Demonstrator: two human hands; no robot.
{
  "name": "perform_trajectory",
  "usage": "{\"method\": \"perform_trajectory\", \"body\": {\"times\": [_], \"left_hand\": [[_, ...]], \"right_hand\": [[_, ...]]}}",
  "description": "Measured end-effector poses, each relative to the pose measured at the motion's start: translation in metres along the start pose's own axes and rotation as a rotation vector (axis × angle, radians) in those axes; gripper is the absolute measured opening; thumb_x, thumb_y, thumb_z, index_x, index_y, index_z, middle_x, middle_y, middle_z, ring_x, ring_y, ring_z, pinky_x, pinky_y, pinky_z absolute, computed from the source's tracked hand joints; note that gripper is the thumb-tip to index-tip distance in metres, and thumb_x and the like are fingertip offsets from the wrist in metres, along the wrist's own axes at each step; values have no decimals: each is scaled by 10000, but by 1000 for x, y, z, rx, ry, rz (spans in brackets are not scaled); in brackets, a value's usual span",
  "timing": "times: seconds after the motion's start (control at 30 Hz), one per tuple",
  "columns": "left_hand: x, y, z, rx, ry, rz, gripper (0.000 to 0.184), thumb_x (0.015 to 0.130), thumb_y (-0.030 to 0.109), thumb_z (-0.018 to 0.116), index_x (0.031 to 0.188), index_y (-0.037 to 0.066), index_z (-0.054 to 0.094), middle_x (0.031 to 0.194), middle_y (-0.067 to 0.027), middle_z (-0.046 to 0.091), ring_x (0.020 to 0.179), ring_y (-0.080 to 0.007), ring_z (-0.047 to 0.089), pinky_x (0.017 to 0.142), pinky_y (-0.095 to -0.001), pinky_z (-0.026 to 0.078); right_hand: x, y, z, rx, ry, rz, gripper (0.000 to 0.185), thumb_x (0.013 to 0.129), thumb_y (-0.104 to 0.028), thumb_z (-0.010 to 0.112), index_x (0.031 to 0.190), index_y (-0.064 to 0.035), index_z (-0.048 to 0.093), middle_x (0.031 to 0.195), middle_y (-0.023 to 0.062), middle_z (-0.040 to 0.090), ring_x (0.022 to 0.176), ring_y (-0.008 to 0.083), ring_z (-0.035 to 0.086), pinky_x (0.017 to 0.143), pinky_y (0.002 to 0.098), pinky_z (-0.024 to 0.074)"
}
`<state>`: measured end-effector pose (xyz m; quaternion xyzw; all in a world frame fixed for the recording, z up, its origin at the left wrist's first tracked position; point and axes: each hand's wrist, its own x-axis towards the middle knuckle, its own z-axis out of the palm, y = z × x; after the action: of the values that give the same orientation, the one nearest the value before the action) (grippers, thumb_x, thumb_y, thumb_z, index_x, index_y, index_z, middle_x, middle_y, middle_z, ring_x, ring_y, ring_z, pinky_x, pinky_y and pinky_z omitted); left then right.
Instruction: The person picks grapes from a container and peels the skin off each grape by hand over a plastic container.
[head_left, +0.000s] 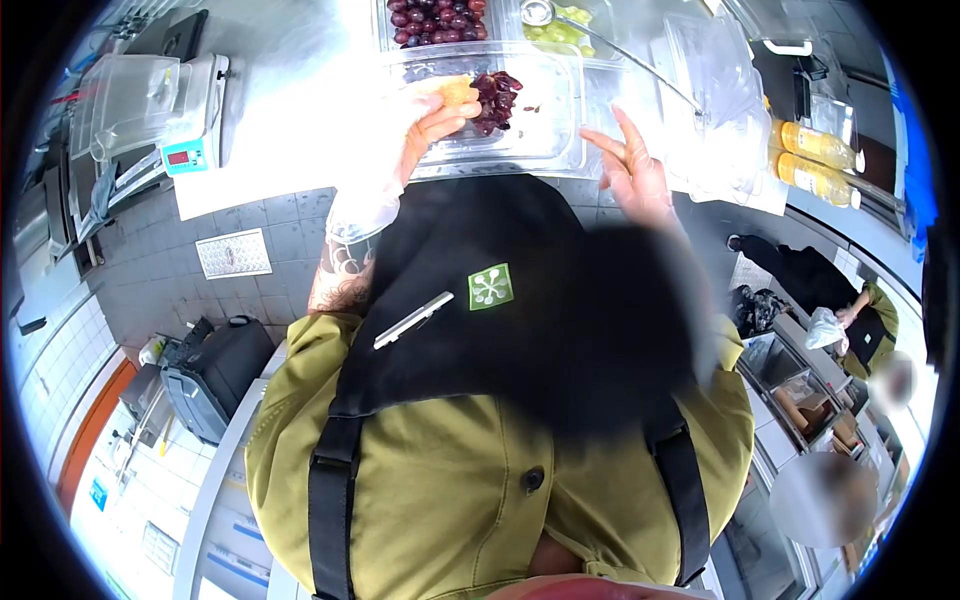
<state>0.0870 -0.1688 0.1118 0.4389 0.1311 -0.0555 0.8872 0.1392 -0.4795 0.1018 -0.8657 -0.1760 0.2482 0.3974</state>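
Over the middle of the surface's near edge, the cut dark-red grapes [495, 105] are seen heaped in a clear tray [553, 112], and the left hand [436, 118] is held right beside them, fingers curled inward over the tray; whether anything is clasped in that grip cannot be told. Across at the tray's right wall, the right hand [632, 175] is held with its grip released, fingers spread, the tips very close to the wall. Just beyond, farther from the near edge, whole red grapes [438, 20] are contained in another tub, with pale green fruit [567, 38] to their right, a long-handled ladle [537, 12] laid across it. Toward the surface's left edge, a scale [203, 115] is topped by a clear container [130, 100]; toward the right edge, clear plastic containers [705, 100] are bunched.
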Motion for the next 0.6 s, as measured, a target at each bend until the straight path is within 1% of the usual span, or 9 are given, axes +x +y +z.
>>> {"method": "perform_trajectory", "body": {"times": [0.03, 0.13, 0.23, 0.33, 0.43, 0.53, 0.6], "left_hand": [[0, 0, 0, -2, -2, -3, 343, 908, 116, 508, 1159, -113, 549, 1114, -237, 614, 1011, -322, 638, 872, -326, 514], [1, 0, 0, -5, -2, -9, 340, 909, 116, 507, 1155, -113, 551, 1115, -241, 612, 1014, -326, 637, 873, -327, 514], [1, 0, 0, 2, 4, -2, 336, 909, 113, 505, 1153, -113, 553, 1116, -241, 611, 1014, -327, 637, 868, -324, 517], [2, -1, -1, -6, 6, 1, 331, 909, 106, 503, 1153, -111, 554, 1119, -237, 611, 1010, -330, 638, 861, -322, 521], [3, 0, 1, -15, 1, -10, 324, 907, 99, 507, 1151, -109, 556, 1119, -235, 612, 1008, -334, 639, 857, -323, 524], [4, 0, 0, -5, -1, -11, 319, 906, 95, 510, 1148, -108, 558, 1117, -235, 613, 1007, -337, 639, 855, -325, 526], [4, -1, -1, -14, 10, -10, 321, 907, 98, 508, 1148, -107, 558, 1118, -236, 613, 1007, -332, 640, 858, -323, 525]], "right_hand": [[0, -4, 3, 271, 2, -12, 573, 941, -83, 453, 1454, -95, 199, 1173, 97, 638, 601, 149, 601, 624, 277, 512], [4, 3, 11, 624, 95, -20, 492, 918, -89, 516, 1383, -51, 360, 974, 102, 702, 609, 86, 589, 588, 227, 485], [6, -1, 9, 690, 164, 86, 411, 893, -65, 573, 1293, -40, 481, 964, 89, 703, 637, 86, 594, 598, 223, 486], [7, -10, 8, 703, 221, 109, 387, 850, -16, 624, 1226, -31, 539, 940, 82, 704, 636, 73, 574, 633, 216, 487], [7, -12, 8, 736, 229, 151, 422, 840, -60, 668, 1245, -47, 549, 950, 78, 680, 677, 66, 534, 643, 189, 425], [10, -7, 8, 911, 208, 197, 419, 806, -50, 684, 1208, -49, 564, 919, 41, 695, 709, 48, 542, 640, 179, 407], [11, -10, 10, 919, 223, 223, 424, 803, -70, 694, 1207, -57, 567, 925, 34, 691, 704, 45, 525, 623, 177, 384]]}}
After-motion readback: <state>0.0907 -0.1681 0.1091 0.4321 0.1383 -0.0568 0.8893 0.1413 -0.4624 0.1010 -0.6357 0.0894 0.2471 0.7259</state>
